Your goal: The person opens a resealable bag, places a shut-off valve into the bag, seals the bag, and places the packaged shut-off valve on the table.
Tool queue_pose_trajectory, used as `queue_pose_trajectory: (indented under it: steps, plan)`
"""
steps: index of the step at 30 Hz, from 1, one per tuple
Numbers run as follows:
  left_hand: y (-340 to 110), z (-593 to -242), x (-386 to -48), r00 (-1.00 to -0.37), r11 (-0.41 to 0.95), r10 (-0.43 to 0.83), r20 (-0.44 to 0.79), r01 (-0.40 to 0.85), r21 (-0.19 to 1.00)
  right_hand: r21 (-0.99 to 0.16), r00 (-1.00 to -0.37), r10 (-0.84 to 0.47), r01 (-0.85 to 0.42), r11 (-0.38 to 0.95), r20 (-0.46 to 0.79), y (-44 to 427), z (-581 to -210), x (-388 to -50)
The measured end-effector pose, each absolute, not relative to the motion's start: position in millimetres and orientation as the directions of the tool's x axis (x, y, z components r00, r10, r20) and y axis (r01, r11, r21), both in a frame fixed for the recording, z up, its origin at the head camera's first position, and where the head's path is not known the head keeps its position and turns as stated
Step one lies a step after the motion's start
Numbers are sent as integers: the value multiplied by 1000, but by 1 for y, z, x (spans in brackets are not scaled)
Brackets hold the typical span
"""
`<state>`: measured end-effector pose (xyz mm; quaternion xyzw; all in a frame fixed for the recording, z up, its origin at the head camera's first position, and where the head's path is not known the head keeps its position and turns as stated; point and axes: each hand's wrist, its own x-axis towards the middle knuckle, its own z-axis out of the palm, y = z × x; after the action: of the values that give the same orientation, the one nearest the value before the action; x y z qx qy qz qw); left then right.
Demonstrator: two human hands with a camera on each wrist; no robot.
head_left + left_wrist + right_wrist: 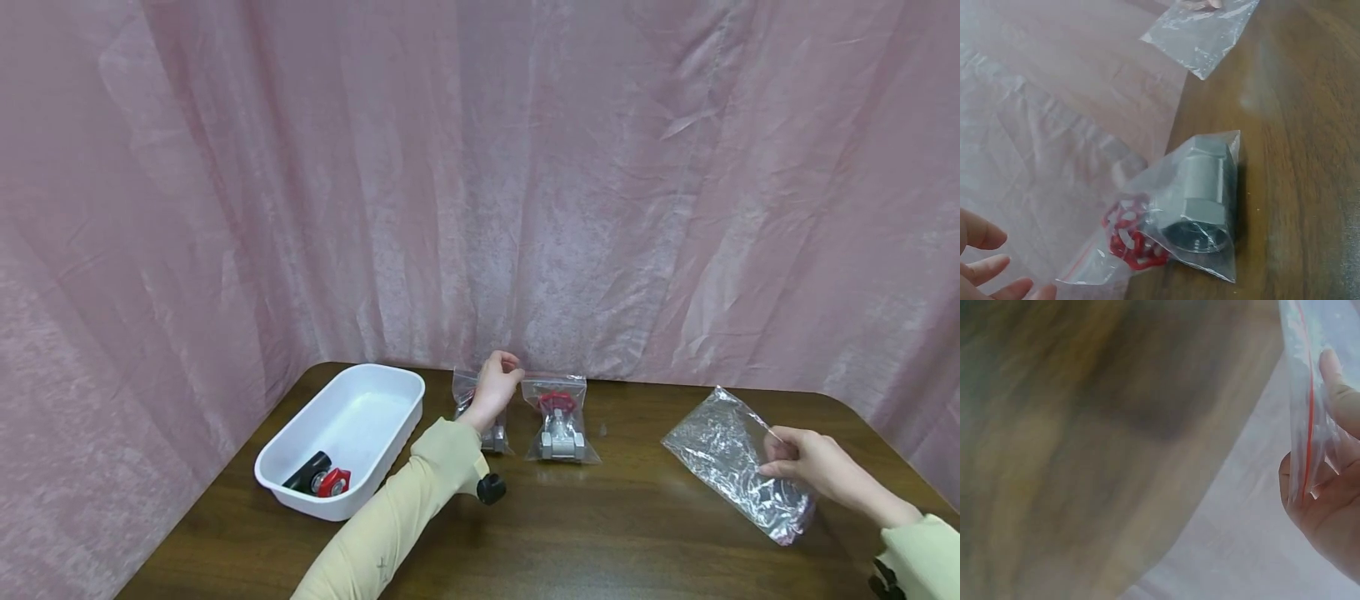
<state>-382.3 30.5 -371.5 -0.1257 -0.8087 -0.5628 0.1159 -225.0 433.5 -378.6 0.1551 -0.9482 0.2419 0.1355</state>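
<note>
My right hand pinches a clear zip bag by its edge over the table's right side; in the right wrist view the bag's red zip line runs beside the thumb of that hand. My left hand is above a bagged metal valve, hiding part of it, with relaxed, slightly bent fingers. Just right of it lies another bagged valve with a red handwheel. The left wrist view shows the left hand's fingers holding nothing, near a bagged valve.
A white tray stands at the left of the brown table, holding a black part and a red part at its near end. A pink curtain hangs behind the table.
</note>
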Motion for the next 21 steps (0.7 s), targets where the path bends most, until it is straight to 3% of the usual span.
queue_pose_trajectory:
  steps: [7, 16, 21]
  plan:
    - [36, -348, -358, -930, 327, 99, 354, 366, 871, -447, -884, -303, -445, 776, 356, 408, -363, -229]
    - [44, -342, -337, -905, 111, 302, 300, 345, 932, -491, -829, -411, -557, 669, 381, 363, -344, -236]
    - [47, -338, -319, -868, 123, 405, 287, 363, 924, -511, -807, -455, -591, 624, 377, 339, -337, -244]
